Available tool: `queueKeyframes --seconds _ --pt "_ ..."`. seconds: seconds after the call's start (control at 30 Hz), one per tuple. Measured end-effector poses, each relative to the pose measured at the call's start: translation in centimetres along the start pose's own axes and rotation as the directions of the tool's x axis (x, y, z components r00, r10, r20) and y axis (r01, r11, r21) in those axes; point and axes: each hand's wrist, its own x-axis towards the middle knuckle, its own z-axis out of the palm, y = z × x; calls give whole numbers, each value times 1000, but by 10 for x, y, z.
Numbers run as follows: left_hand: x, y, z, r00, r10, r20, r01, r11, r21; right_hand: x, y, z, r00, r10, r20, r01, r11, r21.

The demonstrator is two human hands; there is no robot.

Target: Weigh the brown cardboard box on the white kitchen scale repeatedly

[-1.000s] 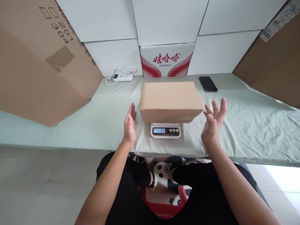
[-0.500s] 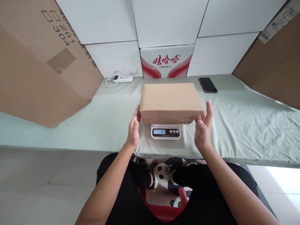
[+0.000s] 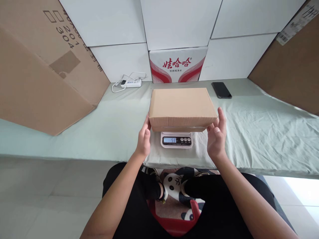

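Your left hand [image 3: 144,139] and right hand [image 3: 216,137] press flat against the ends of the cardboard box [image 3: 182,107], fingers extended, not curled. It sits on the scale [image 3: 176,140] near the counter's [image 3: 74,126] front edge.

Packing station — scale [image 3: 176,140], stacked cartons [image 3: 40,66].

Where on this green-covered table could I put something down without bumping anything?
Bare cloth lies between the big leaning cardboard sheet and the left hand, and right of the right hand. The middle is crowded: brown cardboard box on white scale.
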Motion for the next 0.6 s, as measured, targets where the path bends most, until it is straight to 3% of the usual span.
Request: queueKeyframes --seconds 0.4,0.6 --pt "-1 2 2 999 -25 -23 24 999 -31 0 -19 3 994 102 32 -103 994 23" --pt "1 -1 2 1000 -24 -19 23 999 -29 5 -17 3 997 44 66 -37 994 -103"
